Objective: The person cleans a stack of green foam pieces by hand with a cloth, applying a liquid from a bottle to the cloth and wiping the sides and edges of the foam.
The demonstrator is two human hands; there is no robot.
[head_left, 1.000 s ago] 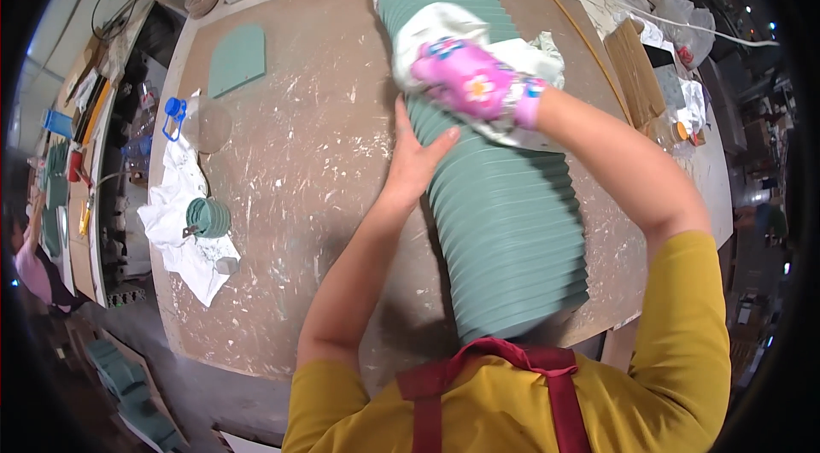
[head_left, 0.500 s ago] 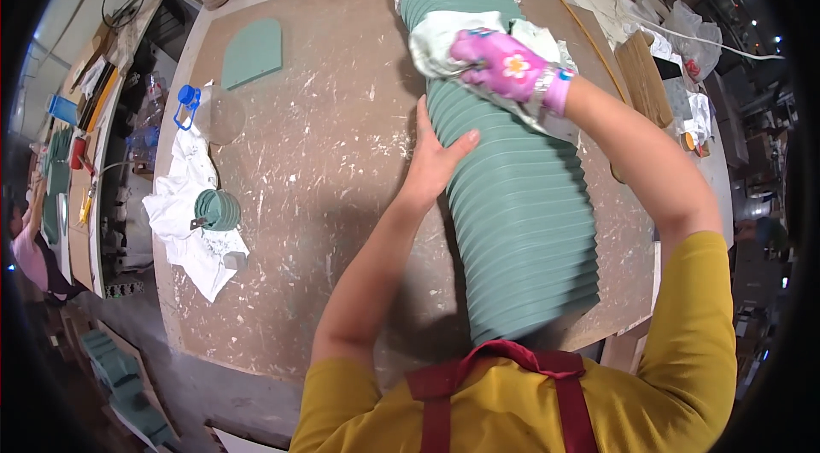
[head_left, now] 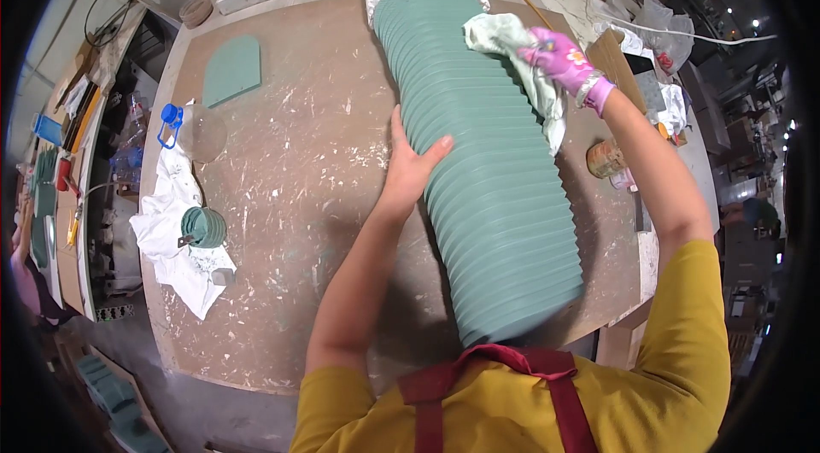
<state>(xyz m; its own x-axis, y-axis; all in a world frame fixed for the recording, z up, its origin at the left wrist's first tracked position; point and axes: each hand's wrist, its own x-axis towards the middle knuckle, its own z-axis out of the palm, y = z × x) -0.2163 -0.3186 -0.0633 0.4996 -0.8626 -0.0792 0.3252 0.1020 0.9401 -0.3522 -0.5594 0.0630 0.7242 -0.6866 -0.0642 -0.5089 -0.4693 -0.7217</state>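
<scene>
"What's my surface?"
"Scuffed brown table (head_left: 299, 222), cluttered workshop around it."
"Grip?"
"I've got the green stack (head_left: 500, 205) right of center, left hand (head_left: 410, 169) spread against it, right hand (head_left: 559, 60) clutching a cloth (head_left: 504, 30), upper right."
"Space?"
"Roomy center-left; stack's bottom end nears the table's lower edge."

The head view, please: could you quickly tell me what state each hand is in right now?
Left hand: open, thumb spread, against the side of the green stack.
Right hand: closed, holding the white cloth.
</scene>
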